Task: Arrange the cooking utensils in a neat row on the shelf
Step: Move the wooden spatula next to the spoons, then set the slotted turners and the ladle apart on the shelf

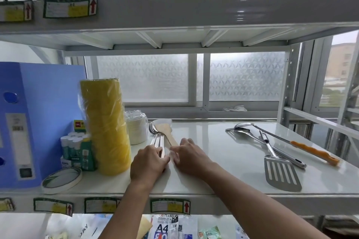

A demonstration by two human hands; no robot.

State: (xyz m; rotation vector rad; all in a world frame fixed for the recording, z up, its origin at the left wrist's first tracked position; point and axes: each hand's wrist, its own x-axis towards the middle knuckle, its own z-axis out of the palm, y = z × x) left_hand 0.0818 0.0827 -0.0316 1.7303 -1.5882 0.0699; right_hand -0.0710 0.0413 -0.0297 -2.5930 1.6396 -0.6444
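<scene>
While both hands square up the steel utensils (158, 141) and wooden spatula (167, 134) at shelf (213, 170) centre-left, left hand (148, 163) grips the steel handles; right hand (189, 158) lies loose beside, probably nudging the wooden handle. Next: fetch the slotted turner (279, 170) and orange-handled ladle (281, 139) from the crossed pile at right. No containers hold utensils.

White metal shelving (194, 11) w/ frosted, daylit window (246, 75) behind

Your single head camera, worn at about shelf height, facing forward and slightly down, close to the front edge of the white shelf (223, 161), wide-angle bend at the edges, window straight behind, lower shelf glimpsed beneath you
</scene>
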